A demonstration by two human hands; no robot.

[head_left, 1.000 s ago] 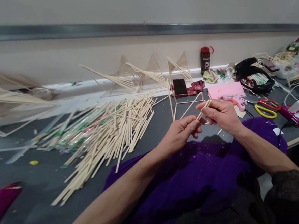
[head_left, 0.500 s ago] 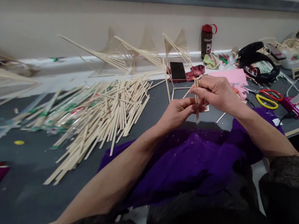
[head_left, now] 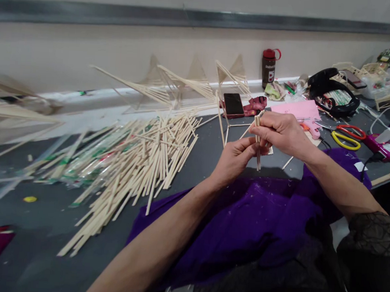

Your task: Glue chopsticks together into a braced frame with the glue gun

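Pale wooden chopsticks (head_left: pixel 258 162) stand roughly upright between my two hands above the table. My left hand (head_left: pixel 234 159) is closed around their lower part, thumb and fingers pinching. Higher up, my right hand (head_left: pixel 281 131) is closed on the same sticks, with its fingertips close to my left ones. How many sticks are held is hard to see. To the left spreads a big loose pile of chopsticks (head_left: pixel 154 156). A thin stick frame (head_left: pixel 228 126) stands just behind my left hand. Purple cloth (head_left: pixel 243 224) lies below both hands.
Wrapped chopsticks (head_left: pixel 92 150) lie beside the pile. Fan-shaped stick structures (head_left: pixel 192 84) lean along the wall. Behind my hands are a phone (head_left: pixel 233 105) and a bottle (head_left: pixel 268 71). Rightward lie a pink glue gun (head_left: pixel 311 124), scissors (head_left: pixel 345 140), a black case (head_left: pixel 338 108) and a magenta box with cords (head_left: pixel 381 148).
The view has tilted upward, so the table's things sit lower in the picture. Both hands keep their grip on the upright chopsticks, with little visible movement.
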